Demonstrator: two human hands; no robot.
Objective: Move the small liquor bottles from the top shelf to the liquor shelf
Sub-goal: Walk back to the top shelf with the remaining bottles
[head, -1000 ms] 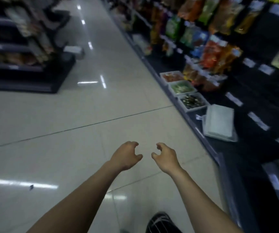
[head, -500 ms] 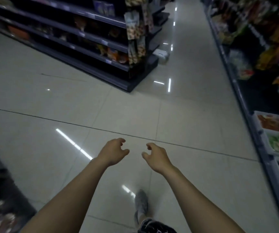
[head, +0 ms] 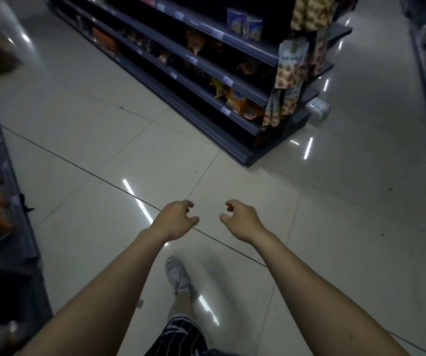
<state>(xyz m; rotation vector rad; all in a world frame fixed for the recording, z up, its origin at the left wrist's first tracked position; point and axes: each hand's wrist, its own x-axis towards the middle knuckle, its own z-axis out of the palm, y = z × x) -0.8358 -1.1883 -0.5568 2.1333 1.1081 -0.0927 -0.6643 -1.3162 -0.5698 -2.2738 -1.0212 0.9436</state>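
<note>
Risk: arriving empty-handed or at the wrong aisle; the shelf unit (head: 222, 80) at 1 o'clock stocks snack packets only.
Left hand (head: 174, 219): fingers loosely curled, holding nothing.
Right hand (head: 244, 219): likewise, empty, just beside the left over the tiled floor (head: 104, 155).
Small liquor bottles, liquor shelf: neither in view; position relative to hands cannot be told.

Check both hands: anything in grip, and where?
Nothing held. Left hand and right hand are both empty, fingers loosely curled, over bare floor.
</note>
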